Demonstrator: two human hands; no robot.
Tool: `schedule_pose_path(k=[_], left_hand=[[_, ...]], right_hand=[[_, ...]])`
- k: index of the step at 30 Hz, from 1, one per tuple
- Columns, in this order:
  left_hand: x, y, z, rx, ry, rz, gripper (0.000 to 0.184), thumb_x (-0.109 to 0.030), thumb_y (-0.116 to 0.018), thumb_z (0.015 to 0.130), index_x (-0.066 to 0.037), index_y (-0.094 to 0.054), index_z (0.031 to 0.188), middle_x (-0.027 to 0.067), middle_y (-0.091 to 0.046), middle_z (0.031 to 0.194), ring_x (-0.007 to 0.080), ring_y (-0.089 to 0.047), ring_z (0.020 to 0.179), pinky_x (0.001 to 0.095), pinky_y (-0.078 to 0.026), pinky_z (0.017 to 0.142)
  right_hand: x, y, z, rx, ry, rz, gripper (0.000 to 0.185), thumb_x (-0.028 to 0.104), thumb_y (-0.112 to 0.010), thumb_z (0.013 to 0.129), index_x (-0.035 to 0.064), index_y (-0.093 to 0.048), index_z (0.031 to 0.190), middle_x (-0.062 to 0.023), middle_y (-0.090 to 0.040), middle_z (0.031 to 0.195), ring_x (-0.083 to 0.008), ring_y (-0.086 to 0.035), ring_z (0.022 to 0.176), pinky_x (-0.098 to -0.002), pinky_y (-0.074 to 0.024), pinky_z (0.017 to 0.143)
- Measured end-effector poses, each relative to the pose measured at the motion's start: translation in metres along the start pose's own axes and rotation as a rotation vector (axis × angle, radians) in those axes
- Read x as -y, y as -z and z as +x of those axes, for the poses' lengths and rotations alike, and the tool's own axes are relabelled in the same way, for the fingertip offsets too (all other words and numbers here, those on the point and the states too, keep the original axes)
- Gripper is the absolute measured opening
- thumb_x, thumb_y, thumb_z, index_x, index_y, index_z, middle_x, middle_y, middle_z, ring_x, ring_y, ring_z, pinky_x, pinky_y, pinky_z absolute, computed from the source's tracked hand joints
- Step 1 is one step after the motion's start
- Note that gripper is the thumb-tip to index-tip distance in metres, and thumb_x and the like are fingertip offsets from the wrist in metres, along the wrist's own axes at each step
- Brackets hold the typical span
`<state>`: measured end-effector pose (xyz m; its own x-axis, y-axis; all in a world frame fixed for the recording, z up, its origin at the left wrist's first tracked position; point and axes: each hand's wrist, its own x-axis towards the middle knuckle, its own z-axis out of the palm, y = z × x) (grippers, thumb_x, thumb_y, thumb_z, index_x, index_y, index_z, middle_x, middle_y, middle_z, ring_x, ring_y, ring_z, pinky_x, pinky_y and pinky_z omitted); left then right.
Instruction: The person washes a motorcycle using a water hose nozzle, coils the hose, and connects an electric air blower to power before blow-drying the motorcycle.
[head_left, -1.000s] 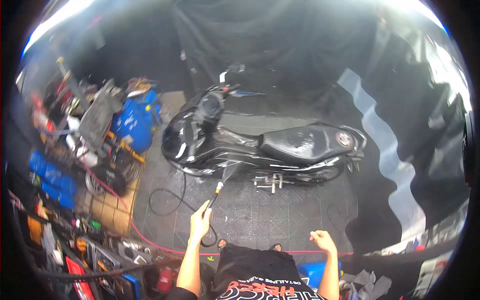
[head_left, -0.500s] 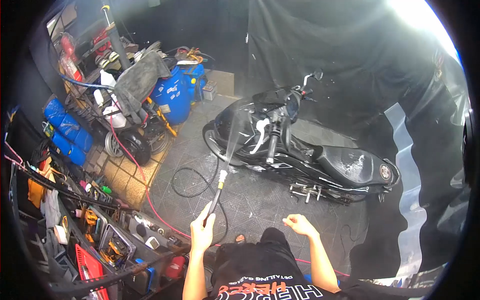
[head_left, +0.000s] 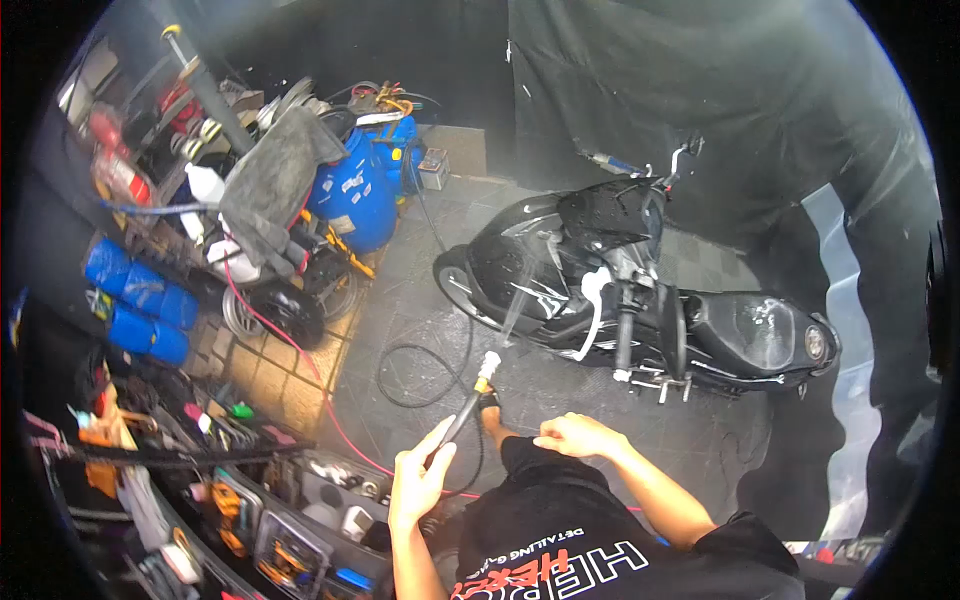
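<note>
My left hand (head_left: 418, 484) is wrapped around the dark handle of a pressure washer spray gun (head_left: 462, 415), which has a yellow ring and a pale nozzle at its tip. A thin fan of water (head_left: 516, 312) leaves the nozzle and hits the front side of a wet black motor scooter (head_left: 520, 260). The handlebar grip (head_left: 625, 340) and a white lever (head_left: 595, 300) face me. Close above my dark-clothed thigh, my right hand (head_left: 580, 437) is curled closed, apart from the scooter; no object shows in it. White residue marks the scooter's seat (head_left: 750, 325).
A black hose (head_left: 400, 400) loops over the grey floor tiles (head_left: 390, 330); a red hose (head_left: 315, 372) crosses at left. Blue barrels (head_left: 355, 195) and a loaded cart (head_left: 280, 170) stand at back left. Tool bins (head_left: 290, 550) line the near left. Black sheeting (head_left: 620, 80) hangs behind the scooter.
The view has shifted, so the scooter appears farther right. Its handlebar has swung toward the seat. My right hand has come in closer to my thigh. Water keeps spraying from the gun.
</note>
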<state>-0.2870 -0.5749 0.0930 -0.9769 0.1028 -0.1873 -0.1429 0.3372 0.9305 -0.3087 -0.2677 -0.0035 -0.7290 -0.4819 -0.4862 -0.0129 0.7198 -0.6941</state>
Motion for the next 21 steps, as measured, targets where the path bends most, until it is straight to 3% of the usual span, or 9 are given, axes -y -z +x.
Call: schedule_pose_path(k=[2,5,9,10,13,14,17,18,21], left_hand=[[-0.024,0.028,0.031,0.051,0.049,0.088,0.042,-0.013,-0.064,0.097,-0.004,-0.063,0.138,-0.0057,-0.058,0.077,0.0029,-0.041,0.065,0.0218,-0.036,0.06],[-0.045,0.062,0.079,0.082,0.082,0.105,0.042,-0.011,-0.067,0.096,-0.008,-0.065,0.137,-0.0071,-0.04,0.061,0.0036,-0.032,0.057,0.025,-0.028,0.051],[-0.066,0.097,0.144,0.305,-0.016,0.097,0.044,-0.008,-0.069,0.093,-0.005,-0.065,0.136,-0.0035,-0.049,0.061,0.0028,-0.04,0.056,0.0233,-0.035,0.052],[-0.083,0.099,0.158,0.351,-0.046,0.085,0.044,-0.005,-0.07,0.09,-0.003,-0.066,0.135,-0.0002,-0.061,0.066,0.0033,-0.047,0.057,0.0232,-0.041,0.055],[-0.094,0.104,0.199,0.429,-0.261,0.128,0.045,-0.004,-0.071,0.088,-0.002,-0.067,0.133,0.0082,-0.073,0.076,0.0043,-0.054,0.059,0.0234,-0.047,0.059],[-0.102,0.111,0.214,0.493,-0.23,0.163,0.046,-0.004,-0.073,0.086,-0.002,-0.067,0.132,0.0156,-0.077,0.087,0.0059,-0.06,0.062,0.0242,-0.05,0.061],[-0.117,0.125,0.258,0.629,-0.239,0.152,0.046,-0.004,-0.074,0.085,-0.002,-0.068,0.131,0.0181,-0.077,0.093,0.0078,-0.065,0.064,0.025,-0.052,0.063],[-0.121,0.128,0.271,0.658,-0.202,0.108,0.042,-0.008,-0.073,0.086,0.003,-0.069,0.127,0.0146,-0.078,0.103,0.0087,-0.066,0.076,0.0244,-0.053,0.074],[-0.132,0.129,0.313,0.726,-0.28,0.195,0.043,-0.006,-0.072,0.087,0.003,-0.068,0.128,0.0157,-0.078,0.099,0.0081,-0.066,0.074,0.0238,-0.053,0.072]], right_hand=[[0.023,0.024,0.023,0.002,-0.027,-0.097,0.04,0.044,-0.059,0.099,0.0057,-0.071,0.097,-0.0206,-0.073,0.089,-0.0414,-0.071,0.087,-0.0524,-0.054,0.079],[0.048,0.06,0.064,-0.102,0.003,-0.178,0.04,0.044,-0.059,0.098,0.0055,-0.071,0.096,-0.0207,-0.073,0.089,-0.0407,-0.071,0.088,-0.0542,-0.0548,0.08],[0.063,0.098,0.123,-0.253,0.036,-0.039,0.039,0.042,-0.061,0.097,0.0046,-0.069,0.097,-0.0213,-0.072,0.088,-0.0418,-0.071,0.089,-0.0523,-0.0559,0.079],[0.068,0.102,0.131,-0.24,0.004,-0.072,0.038,0.042,-0.061,0.097,0.0048,-0.069,0.097,-0.0211,-0.072,0.089,-0.0416,-0.071,0.089,-0.052,-0.0559,0.079],[0.08,0.129,0.156,-0.193,-0.069,-0.123,0.038,0.042,-0.062,0.096,0.0049,-0.07,0.098,-0.0203,-0.073,0.092,-0.04,-0.071,0.09,-0.0511,-0.0559,0.078],[0.072,0.124,0.166,-0.235,-0.033,-0.089,0.038,0.042,-0.063,0.096,0.0046,-0.07,0.1,-0.0206,-0.073,0.091,-0.04,-0.071,0.089,-0.0513,-0.056,0.078],[0.05,0.114,0.195,-0.321,-0.014,-0.084,0.034,0.042,-0.062,0.097,0.0088,-0.066,0.105,-0.0175,-0.071,0.085,-0.0395,-0.071,0.083,-0.0519,-0.0563,0.074],[0.048,0.112,0.199,-0.342,-0.025,-0.101,0.033,0.042,-0.062,0.097,0.011,-0.064,0.108,-0.0157,-0.07,0.082,-0.0393,-0.071,0.08,-0.0522,-0.0564,0.072],[0.066,0.129,0.207,-0.336,-0.203,-0.087,0.034,0.043,-0.062,0.097,0.0112,-0.066,0.109,-0.0156,-0.071,0.082,-0.0382,-0.072,0.08,-0.0524,-0.0562,0.073]])
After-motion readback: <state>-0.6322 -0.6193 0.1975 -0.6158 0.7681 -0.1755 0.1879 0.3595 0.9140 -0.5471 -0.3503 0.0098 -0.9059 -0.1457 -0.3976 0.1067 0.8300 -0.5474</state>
